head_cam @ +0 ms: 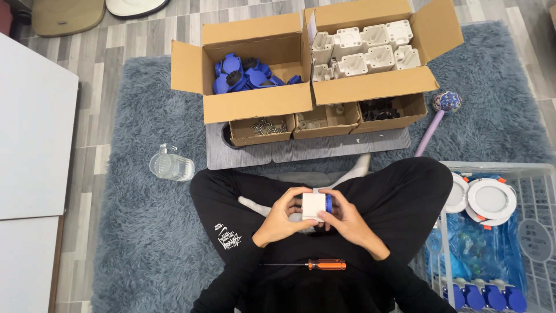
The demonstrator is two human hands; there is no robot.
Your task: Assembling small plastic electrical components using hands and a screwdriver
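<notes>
- orange-handled steel screwdriver (315,265) lies across the lap, parked within reach.
- left hand (282,219) and right hand (346,219) clasp the white square plastic housing (313,206), steadying its blue round cap (328,203).

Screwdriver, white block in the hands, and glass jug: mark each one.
Screwdriver (326,265), head view, on its orange handle.
White block (313,206), head view, on its white front face.
Glass jug (171,165), head view, on its clear body.

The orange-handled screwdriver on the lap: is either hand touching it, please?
Apart. The head view shows the screwdriver lying alone on the lap, with dark fabric visible between it and both the left hand and right hand, which hold the white socket block.
</notes>
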